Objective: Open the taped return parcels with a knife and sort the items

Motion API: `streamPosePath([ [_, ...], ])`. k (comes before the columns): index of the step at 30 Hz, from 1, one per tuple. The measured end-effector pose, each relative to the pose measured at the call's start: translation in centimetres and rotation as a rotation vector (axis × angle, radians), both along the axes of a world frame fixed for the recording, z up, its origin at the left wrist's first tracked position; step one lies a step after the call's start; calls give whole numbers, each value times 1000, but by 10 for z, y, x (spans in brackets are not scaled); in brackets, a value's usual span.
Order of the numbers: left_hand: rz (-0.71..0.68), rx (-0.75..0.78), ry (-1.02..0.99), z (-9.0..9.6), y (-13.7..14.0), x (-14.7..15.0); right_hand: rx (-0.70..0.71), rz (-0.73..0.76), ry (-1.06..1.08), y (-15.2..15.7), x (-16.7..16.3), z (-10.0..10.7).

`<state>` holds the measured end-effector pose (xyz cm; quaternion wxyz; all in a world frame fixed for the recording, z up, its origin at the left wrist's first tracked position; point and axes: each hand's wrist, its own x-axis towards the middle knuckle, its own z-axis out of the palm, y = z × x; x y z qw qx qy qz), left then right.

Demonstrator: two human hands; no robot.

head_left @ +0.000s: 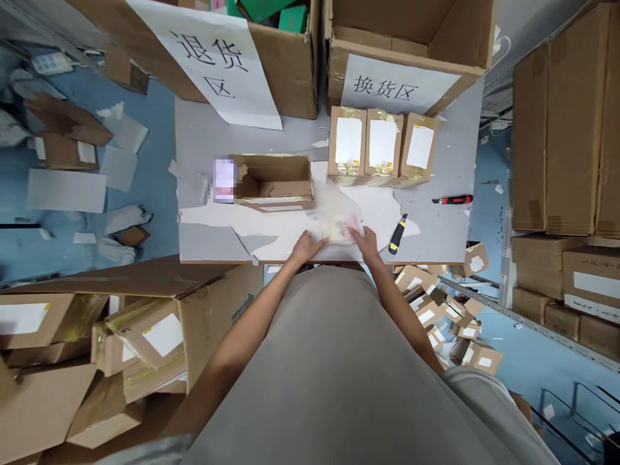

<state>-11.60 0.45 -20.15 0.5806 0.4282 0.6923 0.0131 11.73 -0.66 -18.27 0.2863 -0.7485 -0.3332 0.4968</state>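
Near the table's front edge, my left hand [309, 248] and my right hand [365, 243] grip a translucent plastic bag [338, 210] from its two sides. Something pale and pink shows through the plastic, but its kind cannot be made out. Both hands have thumb and fingers closed on the bag's lower corners. An opened cardboard box [274, 182] lies just beyond my left hand, its inside bare. To the right of my right hand rests a black and yellow utility knife [398, 234].
Three taped small boxes [365, 145] stand at the table's back right. A red and black utility knife [453, 199] lies by the right edge. Two large labelled cartons [285, 71] line the back. A carton full of boxes [213, 323] stands at left; more boxes [455, 316] lie on the floor.
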Motion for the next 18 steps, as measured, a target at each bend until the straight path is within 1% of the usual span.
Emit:
streamPosePath([
  [1,87,-68,-74,10,-1,1,44,-32,20,-2,3,10],
  [3,258,-211,-349,33,-2,6,130,-82,74,-6,6,31],
  [4,326,-256,-500,44,-2,11,163,-88,105,-10,5,40],
  [5,387,-266,-624,54,-2,17,186,-83,136,-13,3,48],
  [6,443,-244,-708,63,-1,23,199,-71,166,-16,0,55],
  [7,493,-195,-749,71,0,28,203,-57,199,-20,-3,60],
  [9,560,-72,-744,81,4,35,187,-33,269,-25,-6,64],
  [11,564,27,-680,86,11,35,178,-64,278,-28,-2,66],
  [12,548,71,-642,87,15,33,197,-107,234,-28,3,67],
  [15,465,196,-555,86,27,20,354,-269,-22,-27,25,77],
  [16,434,227,-544,86,30,15,412,-292,-98,-26,33,83],
  [18,370,256,-545,88,35,6,498,-269,-194,-20,45,96],
])
